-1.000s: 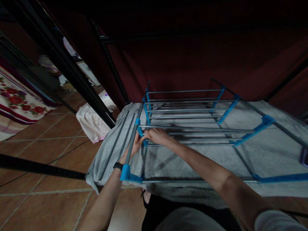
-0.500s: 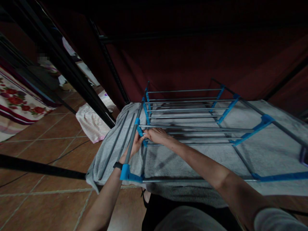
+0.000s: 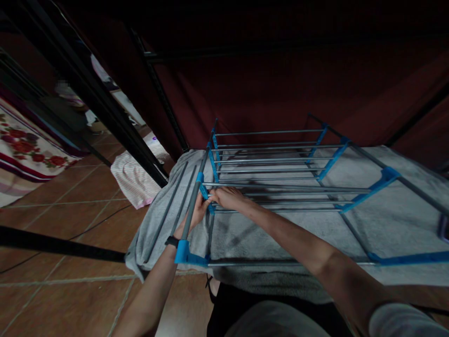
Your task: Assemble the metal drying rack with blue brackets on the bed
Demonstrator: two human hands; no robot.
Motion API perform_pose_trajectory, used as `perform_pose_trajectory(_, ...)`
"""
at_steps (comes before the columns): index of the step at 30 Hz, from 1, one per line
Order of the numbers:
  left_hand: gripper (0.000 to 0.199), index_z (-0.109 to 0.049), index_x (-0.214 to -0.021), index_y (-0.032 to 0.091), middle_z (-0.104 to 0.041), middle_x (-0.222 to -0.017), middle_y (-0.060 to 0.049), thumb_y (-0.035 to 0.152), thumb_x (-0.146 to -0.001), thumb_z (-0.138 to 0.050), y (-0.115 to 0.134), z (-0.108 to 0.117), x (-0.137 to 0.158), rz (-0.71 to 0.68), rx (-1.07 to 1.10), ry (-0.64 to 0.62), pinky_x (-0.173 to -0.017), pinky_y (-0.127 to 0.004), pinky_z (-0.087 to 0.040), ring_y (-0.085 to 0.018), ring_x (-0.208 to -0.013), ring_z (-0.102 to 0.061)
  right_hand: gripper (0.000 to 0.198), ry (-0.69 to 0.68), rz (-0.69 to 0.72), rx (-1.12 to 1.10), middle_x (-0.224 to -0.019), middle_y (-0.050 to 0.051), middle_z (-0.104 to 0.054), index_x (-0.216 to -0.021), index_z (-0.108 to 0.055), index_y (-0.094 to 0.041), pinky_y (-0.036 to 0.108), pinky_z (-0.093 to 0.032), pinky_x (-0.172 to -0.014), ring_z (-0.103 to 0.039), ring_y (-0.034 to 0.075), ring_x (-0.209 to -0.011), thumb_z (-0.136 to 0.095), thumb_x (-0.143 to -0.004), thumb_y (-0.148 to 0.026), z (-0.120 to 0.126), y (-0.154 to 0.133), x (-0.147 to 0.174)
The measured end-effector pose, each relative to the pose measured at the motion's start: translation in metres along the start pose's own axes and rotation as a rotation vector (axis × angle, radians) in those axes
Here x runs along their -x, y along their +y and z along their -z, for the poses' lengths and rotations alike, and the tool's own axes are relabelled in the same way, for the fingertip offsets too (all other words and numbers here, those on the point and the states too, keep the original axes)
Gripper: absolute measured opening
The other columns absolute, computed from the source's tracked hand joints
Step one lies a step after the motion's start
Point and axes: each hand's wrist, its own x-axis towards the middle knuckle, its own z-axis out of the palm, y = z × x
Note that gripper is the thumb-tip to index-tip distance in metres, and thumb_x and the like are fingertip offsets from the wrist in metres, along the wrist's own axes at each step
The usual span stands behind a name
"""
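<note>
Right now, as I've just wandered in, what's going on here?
A person is handling a metal rack with blue fittings. The left hand is at a blue bracket on its left side, and the right hand is there too, close against the left. Their exact grip is partly hidden. The rack sits on a grey cloth, where two separate rods lie to its left.
</note>
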Motion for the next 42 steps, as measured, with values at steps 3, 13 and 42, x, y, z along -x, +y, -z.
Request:
perform_pose_trajectory(3, 0.042, -0.056, -0.125, 0.020, -0.068, -0.121, -0.009, 0.047, -0.093, -0.058, -0.002, 0.001, 0.000, 0.002, -0.032, -0.009, -0.110, -0.047, -0.046, -0.028, -0.119, -0.062, 0.044, 0.009, 0.001, 0.009, -0.124, 0.010, -0.070, -0.131, -0.062, -0.027, 0.034, -0.050, -0.090, -0.065, 0.026, -0.116, -0.033, -0.105, -0.048, 0.000, 0.000, -0.001)
perform_pose_trajectory(13, 0.042, -0.052, -0.124, 0.016, -0.067, -0.125, -0.013, 0.045, -0.094, -0.055, 0.004, 0.004, 0.000, 0.019, -0.025, -0.014, -0.113, -0.042, -0.044, -0.029, -0.124, -0.059, 0.042, 0.040, -0.006, 0.022, -0.124, 0.011, -0.069, -0.127, -0.063, -0.023, 0.035, -0.049, -0.096, -0.064, 0.025, -0.117, -0.034, -0.106, -0.045, -0.006, -0.003, -0.005)
perform_pose_trajectory(42, 0.068, -0.063, -0.103, 0.020, -0.071, -0.108, -0.008, 0.080, -0.073, -0.062, -0.034, 0.011, -0.014, 0.101, -0.090, -0.028, -0.111, -0.048, -0.047, -0.031, -0.113, -0.065, 0.021, 0.170, 0.030, 0.305, -0.095, 0.007, -0.075, -0.113, -0.056, -0.021, 0.035, -0.059, -0.070, -0.074, 0.023, -0.085, -0.042, -0.097, -0.015, 0.003, 0.087, 0.077)
